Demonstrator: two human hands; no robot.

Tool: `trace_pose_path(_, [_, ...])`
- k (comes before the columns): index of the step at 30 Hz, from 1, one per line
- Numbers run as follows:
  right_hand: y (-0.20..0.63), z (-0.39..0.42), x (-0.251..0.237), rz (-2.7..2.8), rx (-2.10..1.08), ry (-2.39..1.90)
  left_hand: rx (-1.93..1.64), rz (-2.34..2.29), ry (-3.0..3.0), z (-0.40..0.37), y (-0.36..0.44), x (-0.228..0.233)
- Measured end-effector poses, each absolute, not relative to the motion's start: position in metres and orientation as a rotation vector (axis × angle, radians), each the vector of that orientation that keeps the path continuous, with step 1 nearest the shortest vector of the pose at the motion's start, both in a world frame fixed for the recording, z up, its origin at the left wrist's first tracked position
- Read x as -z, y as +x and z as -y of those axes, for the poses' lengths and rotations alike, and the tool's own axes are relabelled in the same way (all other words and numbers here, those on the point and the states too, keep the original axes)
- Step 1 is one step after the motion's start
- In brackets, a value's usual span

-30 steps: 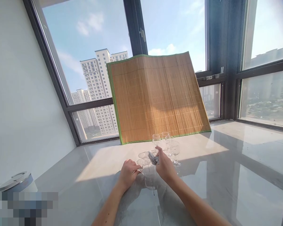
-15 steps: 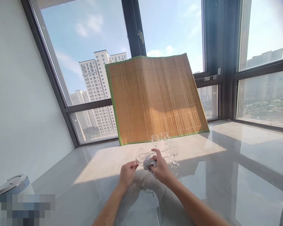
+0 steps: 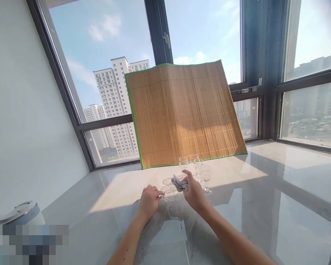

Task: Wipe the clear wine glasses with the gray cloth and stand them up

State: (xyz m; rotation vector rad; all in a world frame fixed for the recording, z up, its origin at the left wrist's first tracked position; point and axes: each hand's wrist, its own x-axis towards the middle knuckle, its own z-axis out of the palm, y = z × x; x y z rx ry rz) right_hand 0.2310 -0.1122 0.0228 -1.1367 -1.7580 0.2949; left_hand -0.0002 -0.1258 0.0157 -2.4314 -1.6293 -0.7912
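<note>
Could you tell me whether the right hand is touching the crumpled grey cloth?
Touching. The head view shows the right hand with its fingers closed around the crumpled grey cloth, no gap between them.

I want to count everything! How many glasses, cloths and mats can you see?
Standing wine glasses: 4
Wine glass held in the left hand: 1
Grey cloth in the right hand: 1
Bamboo mat: 1
Total: 7

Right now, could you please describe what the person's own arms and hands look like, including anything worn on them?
Both forearms are bare, with no sleeves in view. The left hand and the right hand wear no gloves; no watch, bracelet or ring is visible. The fingers are slender.
</note>
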Motion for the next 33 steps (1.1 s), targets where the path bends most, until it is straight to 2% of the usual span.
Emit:
trace_pose_path(4, [0.235, 0.113, -0.024, 1.834, -0.216, -1.228, 0.966, 1.688, -2.351, 0.126, -0.004, -0.019])
trace_pose_path(7, [0.234, 0.114, -0.023, 1.948, -0.224, -1.213, 0.925, 1.694, -2.275, 0.127, -0.005, -0.020])
trace_pose_path(13, [0.228, 0.113, -0.021, 1.987, -0.389, -1.006, 0.741, 1.604, -2.314, 0.131, 0.001, -0.021])
trace_pose_path(18, [0.222, 0.111, -0.021, 1.747, -0.562, -0.922, 0.784, 1.603, -2.351, 0.129, 0.004, -0.018])
trace_pose_path(26, [0.225, 0.116, -0.030, 1.493, -0.567, -0.955, 1.081, 1.635, -2.603, 0.134, 0.019, -0.017])
trace_pose_path(33, [0.241, 0.121, -0.051, 1.644, -0.971, -0.702, 1.522, 1.819, -2.842, 0.143, 0.023, -0.027])
